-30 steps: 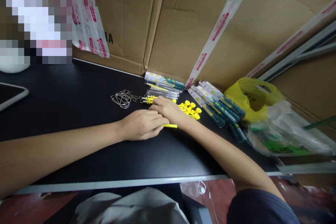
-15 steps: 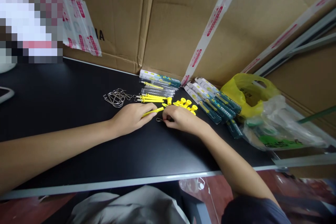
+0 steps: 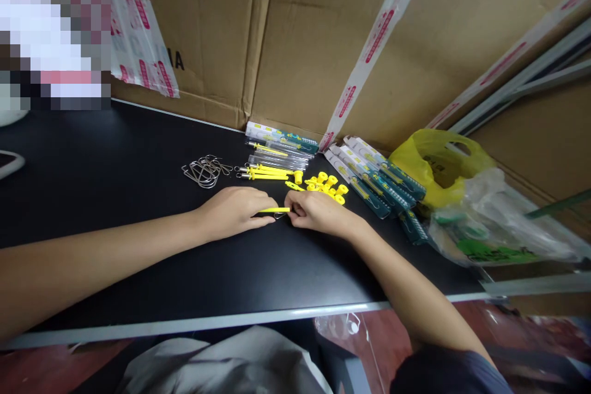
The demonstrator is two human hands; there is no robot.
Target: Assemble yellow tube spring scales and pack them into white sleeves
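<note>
My left hand (image 3: 236,210) is closed on a slim yellow plastic rod (image 3: 276,210), held level just above the black table. The far end of the rod reaches the fingertips of my right hand (image 3: 310,208). My right fingers are pinched on a small bent wire hook (image 3: 279,216), whose loop shows just below the rod. The rest of the wire is hidden in the fingers. Behind my right hand lie several yellow plastic caps (image 3: 329,183). Yellow rods with metal springs (image 3: 265,173) rest behind my left hand.
A tangle of wire hooks (image 3: 205,171) lies at the left. Clear plastic tubes (image 3: 279,160) and a printed box (image 3: 281,136) stand at the back. More printed boxes (image 3: 378,175) and a yellow plastic bag (image 3: 431,166) are at the right. A cardboard wall (image 3: 295,49) borders the table.
The yellow rod has swung from slanted to level and come down closer to the wire hook. Both hands have shifted slightly toward me, with the right fingers now at the rod's end.
</note>
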